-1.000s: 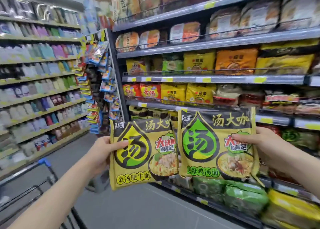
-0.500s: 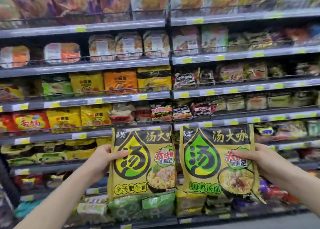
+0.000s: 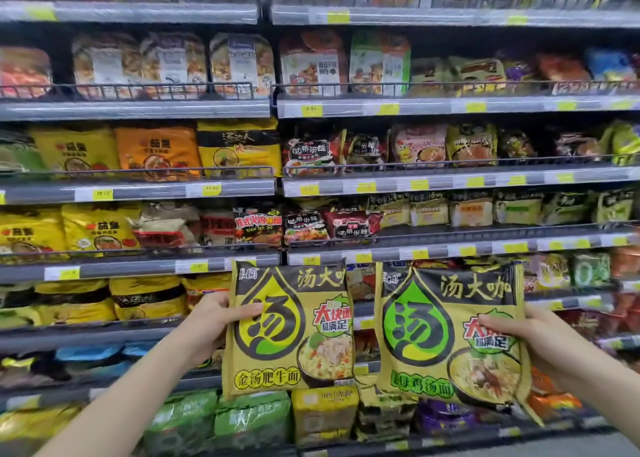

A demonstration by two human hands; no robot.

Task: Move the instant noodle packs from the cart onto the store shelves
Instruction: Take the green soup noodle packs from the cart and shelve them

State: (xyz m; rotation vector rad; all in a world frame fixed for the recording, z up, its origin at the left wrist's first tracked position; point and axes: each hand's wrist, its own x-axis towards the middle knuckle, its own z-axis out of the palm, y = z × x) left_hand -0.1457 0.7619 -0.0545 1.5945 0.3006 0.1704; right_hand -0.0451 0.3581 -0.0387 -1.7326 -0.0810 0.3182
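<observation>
I hold two large olive-yellow instant noodle packs upright in front of the shelves. My left hand (image 3: pixel 216 321) grips the left edge of the pack with the yellow drop logo (image 3: pixel 289 332). My right hand (image 3: pixel 526 339) grips the right side of the pack with the green drop logo (image 3: pixel 446 339). The two packs hang side by side with a narrow gap between them, below the grey shelf edge (image 3: pixel 346 257). The cart is out of view.
Grey store shelves (image 3: pixel 138 110) fill the whole view, stocked with noodle packs behind low wire rails and yellow price tags. Green packs (image 3: pixel 221 422) and a yellow box (image 3: pixel 323 411) sit on the lowest shelf beneath the held packs. A strip of floor shows bottom right.
The view has swung right from the aisle end and cart to face the noodle shelves head-on. Both hands still hold the same two packs, which now sit further apart.
</observation>
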